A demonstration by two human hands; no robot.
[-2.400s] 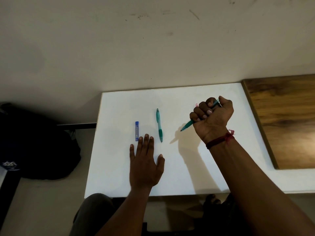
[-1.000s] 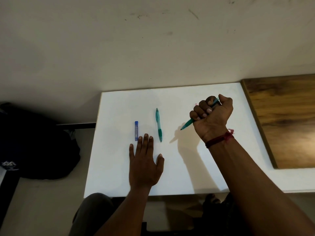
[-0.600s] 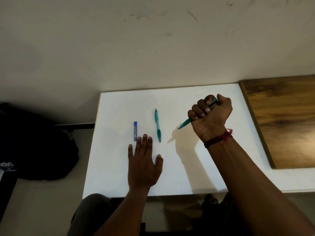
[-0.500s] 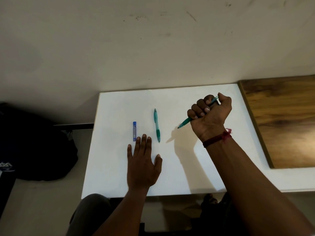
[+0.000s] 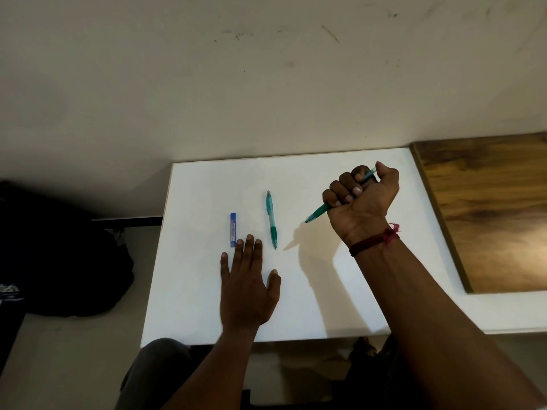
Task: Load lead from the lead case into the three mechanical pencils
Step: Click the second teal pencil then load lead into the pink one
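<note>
Right hand [image 5: 362, 196] is gripping one green pencil [image 5: 318, 213] in a fist above the tabletop's [image 5: 207, 187] middle, tip slanting down, while left hand [image 5: 248, 279] is resting flat and empty near the front edge, just beside the lead case [image 5: 233, 230]; probably best shifting to a fingertip hold before uncapping.

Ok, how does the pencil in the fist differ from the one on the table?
The held pencil is gripped in the right hand, tip slanting left above the table; the loose pencil lies flat, tip toward the near edge. The hand hides the held pencil's middle; the loose pencil shows whole. Both green.
</note>
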